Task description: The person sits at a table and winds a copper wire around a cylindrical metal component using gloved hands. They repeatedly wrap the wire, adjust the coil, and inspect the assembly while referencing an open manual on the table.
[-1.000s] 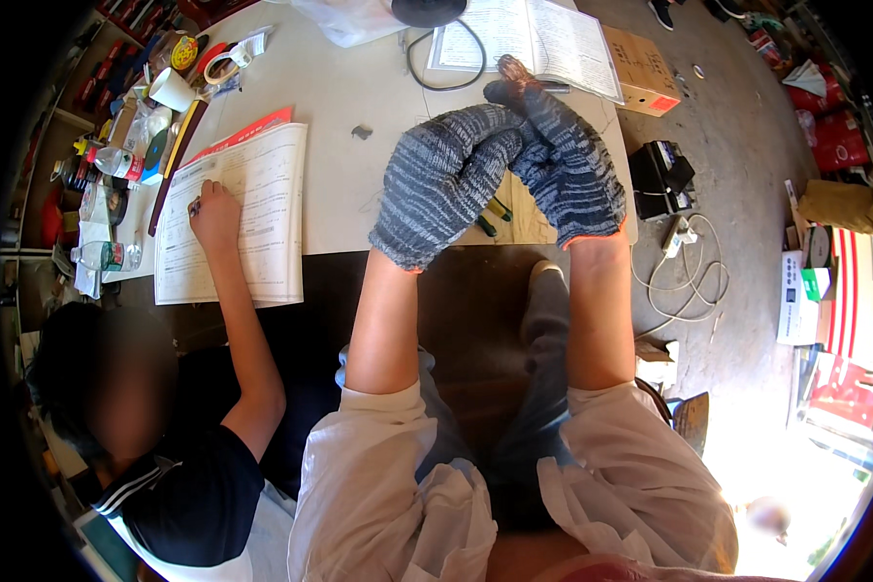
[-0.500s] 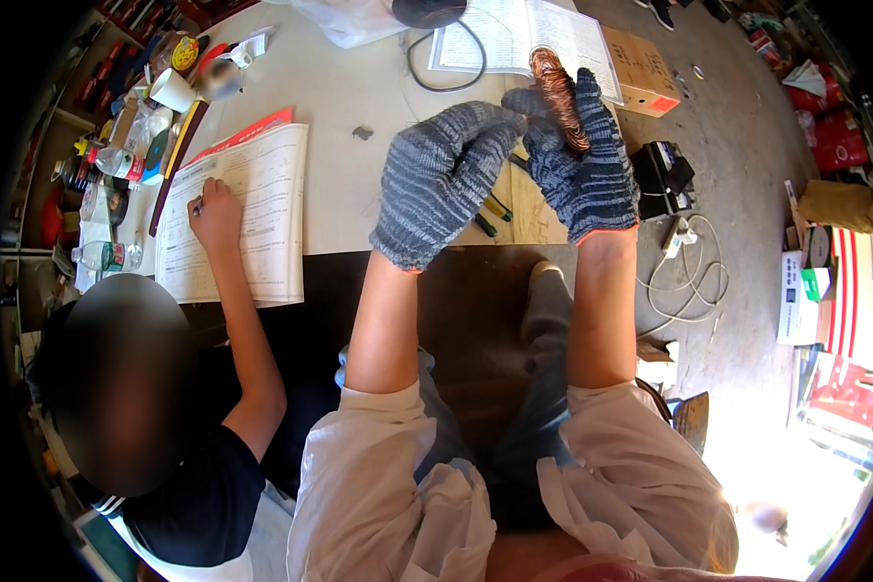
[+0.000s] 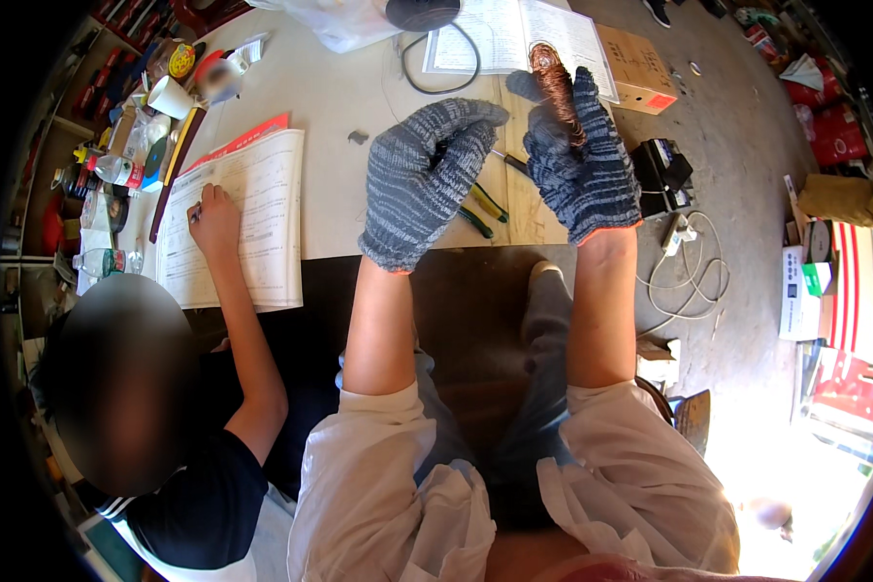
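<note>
Both my hands wear grey striped knit gloves and are raised over the near table edge. My right hand grips a long bundle of copper wire, which stands up between the thumb and fingers. To its left, my left hand is closed in a pinch, fingertips toward the bundle but apart from it. Whatever that pinch holds is too fine to make out. On the table under the hands lie pliers with dark green and yellow handles and a thin tool with a dark handle, partly covered by the right glove.
At my left a person writes on printed sheets. An open book, a dark round object with a cable and a cardboard box are at the far side. Bottles and a white cup crowd the left. A power strip lies on the floor.
My left hand has moved left and slightly down, away from the copper wire bundle, which uncovers more of the pliers. My right hand stays nearly in place, still gripping the bundle.
</note>
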